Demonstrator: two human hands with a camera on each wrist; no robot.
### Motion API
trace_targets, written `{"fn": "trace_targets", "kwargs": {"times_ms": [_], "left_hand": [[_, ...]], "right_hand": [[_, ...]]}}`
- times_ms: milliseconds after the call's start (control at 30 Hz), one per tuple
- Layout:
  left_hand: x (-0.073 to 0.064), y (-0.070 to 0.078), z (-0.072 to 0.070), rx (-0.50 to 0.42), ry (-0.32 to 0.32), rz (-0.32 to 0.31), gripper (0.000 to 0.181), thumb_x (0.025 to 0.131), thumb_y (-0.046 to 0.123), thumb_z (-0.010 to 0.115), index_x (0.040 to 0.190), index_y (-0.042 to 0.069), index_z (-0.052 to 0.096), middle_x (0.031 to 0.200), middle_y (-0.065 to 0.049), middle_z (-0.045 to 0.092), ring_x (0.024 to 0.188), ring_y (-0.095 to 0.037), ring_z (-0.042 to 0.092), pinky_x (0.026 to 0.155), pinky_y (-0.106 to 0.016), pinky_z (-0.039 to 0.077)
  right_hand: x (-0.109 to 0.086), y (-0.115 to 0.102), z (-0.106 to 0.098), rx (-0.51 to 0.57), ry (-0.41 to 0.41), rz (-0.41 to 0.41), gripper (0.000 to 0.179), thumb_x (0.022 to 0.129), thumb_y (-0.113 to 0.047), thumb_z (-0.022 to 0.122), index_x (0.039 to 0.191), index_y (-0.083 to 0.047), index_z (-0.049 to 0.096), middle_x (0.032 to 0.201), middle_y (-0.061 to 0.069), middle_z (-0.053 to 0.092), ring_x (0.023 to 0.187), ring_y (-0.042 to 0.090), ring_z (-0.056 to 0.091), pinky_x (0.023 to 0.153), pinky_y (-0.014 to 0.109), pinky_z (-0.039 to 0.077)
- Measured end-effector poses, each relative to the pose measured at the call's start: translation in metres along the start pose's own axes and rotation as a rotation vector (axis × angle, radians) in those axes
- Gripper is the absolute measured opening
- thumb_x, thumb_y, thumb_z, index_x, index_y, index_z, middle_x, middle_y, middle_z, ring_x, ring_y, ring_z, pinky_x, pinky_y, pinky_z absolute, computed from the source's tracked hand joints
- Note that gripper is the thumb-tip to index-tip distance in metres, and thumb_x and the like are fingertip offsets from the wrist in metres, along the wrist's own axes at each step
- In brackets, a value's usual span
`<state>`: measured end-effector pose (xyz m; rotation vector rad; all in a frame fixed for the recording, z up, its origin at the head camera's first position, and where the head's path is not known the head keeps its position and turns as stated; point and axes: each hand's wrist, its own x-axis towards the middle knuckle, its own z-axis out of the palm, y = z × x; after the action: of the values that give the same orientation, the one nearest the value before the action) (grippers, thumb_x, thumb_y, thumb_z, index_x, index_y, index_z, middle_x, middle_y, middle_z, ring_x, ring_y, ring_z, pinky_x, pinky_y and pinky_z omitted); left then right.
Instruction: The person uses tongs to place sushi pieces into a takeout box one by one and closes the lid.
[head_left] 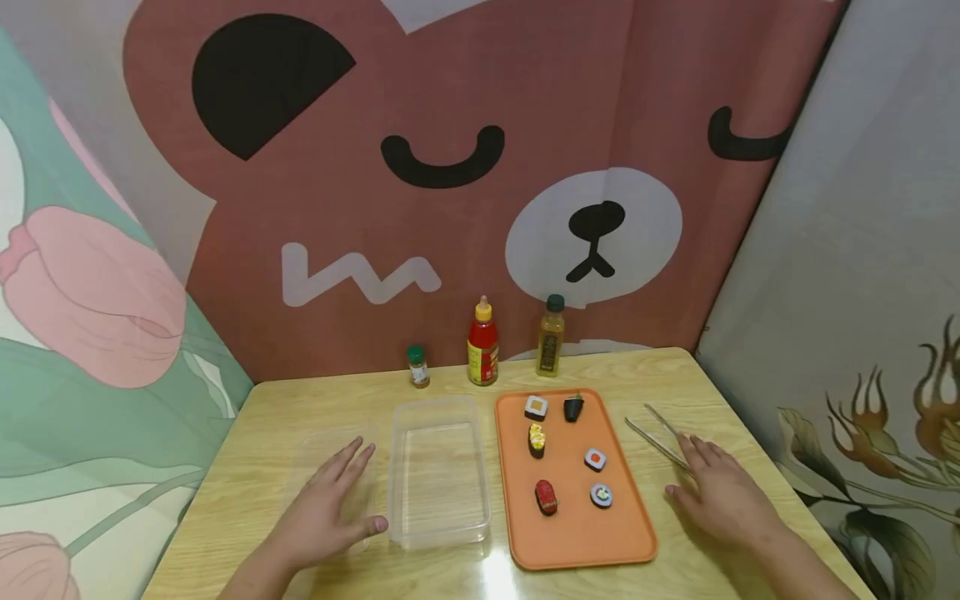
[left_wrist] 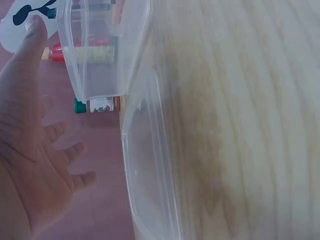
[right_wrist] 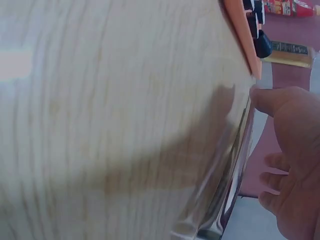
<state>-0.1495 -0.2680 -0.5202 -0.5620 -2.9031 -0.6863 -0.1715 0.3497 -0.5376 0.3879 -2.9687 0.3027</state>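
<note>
My left hand (head_left: pixel 324 518) hovers over a clear plastic lid (left_wrist: pixel 150 165), thumb spread and fingers extended, holding nothing. Beside it stands a clear rectangular container (head_left: pixel 438 467) with bare walls and floor. An orange tray (head_left: pixel 577 542) carries several small sushi pieces, among them a red-topped one (head_left: pixel 547 497), a yellow-topped one (head_left: pixel 537 442) and a black cone-shaped one (head_left: pixel 573 408). To the tray's right lie metal tongs (head_left: pixel 654 442), their two arms apart and tips pointing away. My right hand (head_left: pixel 723 496) is over the tongs' near end, fingers loosely extended, gripping nothing.
Along the table's back edge stand a small green-capped jar (head_left: pixel 418 368), a red sauce bottle (head_left: pixel 483 346) with a yellow cap, and a dark-capped bottle of yellowish liquid (head_left: pixel 551 337). A bear-printed cloth (head_left: pixel 360 217) hangs right behind the wooden table (head_left: pixel 247 467).
</note>
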Motion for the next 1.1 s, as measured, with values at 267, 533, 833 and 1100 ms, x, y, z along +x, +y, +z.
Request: {"fn": "trace_targets", "kwargs": {"times_ms": [267,533,833,1100], "left_hand": [[0.002,0.006,0.007,-0.055,-0.023,0.0,0.105,0.083,0.065,0.078,0.166,0.026,0.027,0.17,-0.009,0.026,0.147,-0.047,0.036,0.104,-0.072,0.041],[0.006,0.011,0.013,-0.075,-0.052,0.004,0.104,0.084,0.065,0.076,0.167,0.025,0.026,0.17,-0.011,0.026,0.147,-0.046,0.036,0.105,-0.069,0.042],[0.005,0.012,0.018,-0.095,-0.093,-0.033,0.105,0.083,0.067,0.076,0.167,0.029,0.025,0.171,-0.007,0.022,0.149,-0.044,0.034,0.107,-0.068,0.041],[0.004,0.014,0.017,-0.084,-0.092,-0.037,0.103,0.085,0.068,0.073,0.167,0.029,0.024,0.172,-0.004,0.02,0.149,-0.044,0.035,0.107,-0.068,0.041]], "right_hand": [[-0.002,0.013,0.002,0.019,0.015,0.027,0.098,0.091,-0.048,0.078,0.156,0.01,0.032,0.144,0.041,0.046,0.131,0.06,0.043,0.108,0.068,0.034],[-0.005,0.031,0.008,0.039,-0.031,0.107,0.104,0.093,-0.058,0.071,0.155,0.015,0.029,0.145,0.045,0.041,0.129,0.063,0.042,0.1,0.072,0.039],[-0.012,0.046,0.013,0.094,-0.014,0.14,0.098,0.092,-0.059,0.072,0.15,0.014,0.041,0.137,0.042,0.048,0.12,0.064,0.047,0.09,0.073,0.044],[-0.021,0.051,0.012,0.116,0.047,0.15,0.086,0.089,-0.053,0.078,0.144,0.008,0.053,0.129,0.032,0.055,0.109,0.054,0.054,0.078,0.069,0.045]]}}
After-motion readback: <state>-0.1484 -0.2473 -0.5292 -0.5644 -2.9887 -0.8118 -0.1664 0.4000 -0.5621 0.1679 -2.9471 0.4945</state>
